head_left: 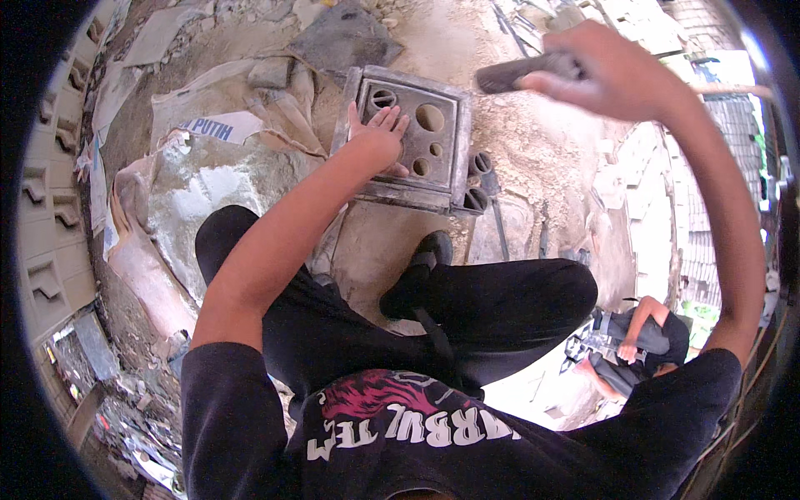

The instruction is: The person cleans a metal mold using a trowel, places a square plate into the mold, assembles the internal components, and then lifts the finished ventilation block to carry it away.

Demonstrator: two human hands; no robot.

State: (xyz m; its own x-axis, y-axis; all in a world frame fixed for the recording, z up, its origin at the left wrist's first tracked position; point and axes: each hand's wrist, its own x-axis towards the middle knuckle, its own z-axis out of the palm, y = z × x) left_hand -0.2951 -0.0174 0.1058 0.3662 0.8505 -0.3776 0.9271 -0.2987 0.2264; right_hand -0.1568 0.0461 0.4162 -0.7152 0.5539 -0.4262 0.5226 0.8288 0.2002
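Observation:
A square grey mould with a raised frame lies on the ground before me, its flat face pierced by several round holes of differing size. My left hand rests on the left part of that face, fingers spread and extended. Up and to the right, in the air, my right hand is closed round a dark oblong block. The block is apart from the mould, and whether it is wood or metal cannot be told. Two short dark tubes are at the mould's right side.
A torn sack and a pale powdery heap lie to the left. Beyond the mould is a dark flat slab. Patterned blocks line the far left. Another person sits at the lower right.

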